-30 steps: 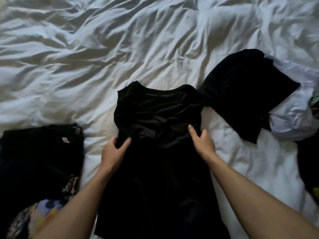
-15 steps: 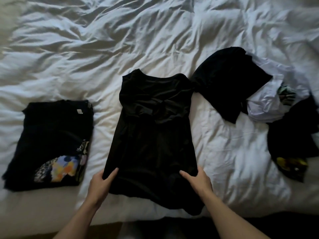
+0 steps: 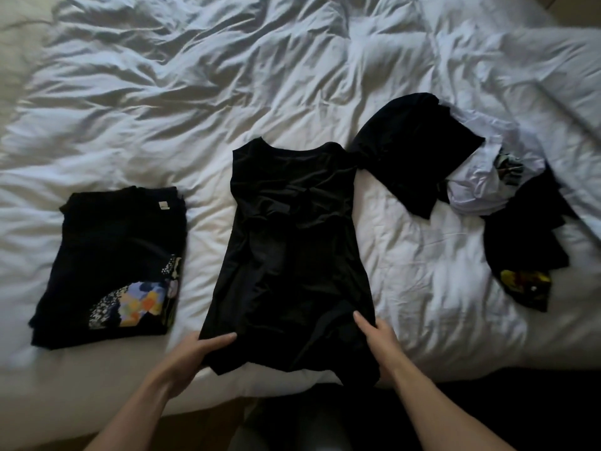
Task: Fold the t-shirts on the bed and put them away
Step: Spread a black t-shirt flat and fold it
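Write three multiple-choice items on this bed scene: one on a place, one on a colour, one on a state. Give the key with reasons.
1. Where does the folded stack lie relative to the black t-shirt being folded?
A. To its left
B. To its right
C. On top of it

2. What colour is the crumpled shirt in the unfolded pile at the right?
A. Red
B. White
C. Green

3. What are the left hand and right hand doing?
A. Resting on the duvet, away from any shirt
B. Holding a hanger
C. Gripping the t-shirt's bottom hem

Key: 1 A, the stack sits left of the centre shirt. 2 B, pale white cloth shows between the dark garments. 3 C, both hands pinch the hem at the bed's near edge.
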